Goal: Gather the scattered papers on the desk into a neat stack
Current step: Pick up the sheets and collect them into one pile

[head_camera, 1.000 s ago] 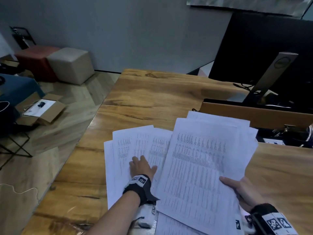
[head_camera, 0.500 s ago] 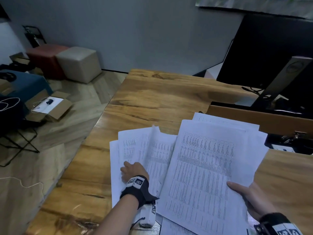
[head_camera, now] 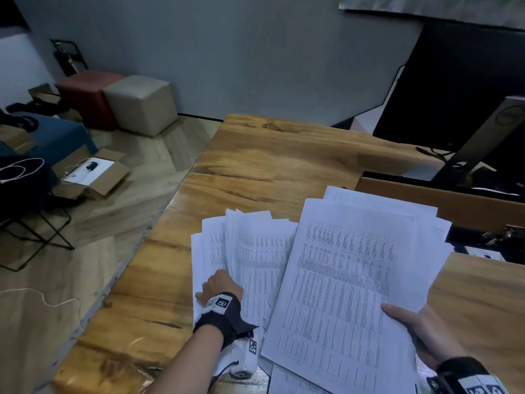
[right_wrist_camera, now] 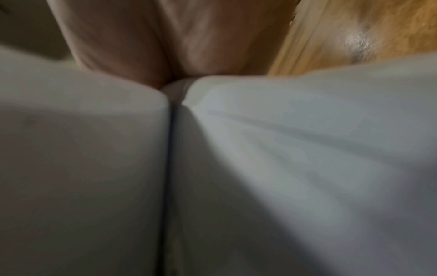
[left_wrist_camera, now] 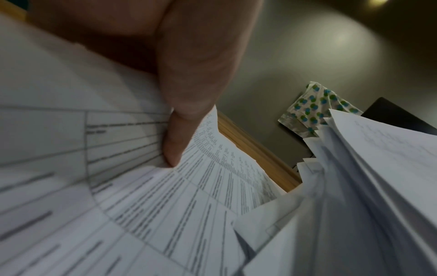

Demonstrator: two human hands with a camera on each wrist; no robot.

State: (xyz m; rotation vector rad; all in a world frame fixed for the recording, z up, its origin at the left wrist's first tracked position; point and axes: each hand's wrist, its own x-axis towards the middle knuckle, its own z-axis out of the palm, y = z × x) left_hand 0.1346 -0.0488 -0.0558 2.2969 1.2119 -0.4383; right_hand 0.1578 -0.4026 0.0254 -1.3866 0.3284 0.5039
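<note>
Printed white sheets lie fanned on the wooden desk (head_camera: pixel 270 160). My left hand (head_camera: pixel 220 284) grips the left batch of papers (head_camera: pixel 255 251) near its lower left, fingers tucked under raised sheet edges. In the left wrist view my thumb (left_wrist_camera: pixel 179 130) presses on a curled sheet (left_wrist_camera: pixel 165 205). My right hand (head_camera: pixel 412 328) holds the bigger stack (head_camera: pixel 341 280) at its right edge, thumb on top, tilted over the left batch. The right wrist view is blurred, with my right hand (right_wrist_camera: pixel 177 46) against white paper (right_wrist_camera: pixel 283 149).
A dark monitor (head_camera: pixel 454 95) on a grey stand (head_camera: pixel 483 137) rises behind a wooden ledge (head_camera: pixel 426 200) at the right. The desk's left edge drops to the floor, where a cardboard box (head_camera: pixel 93 172) and cube stools (head_camera: pixel 142 103) sit. Bare wood lies beyond the papers.
My left hand went from lying flat on the left sheets to curling round them, lifting their edges and drawing them together. The right hand keeps hold of its stack.
</note>
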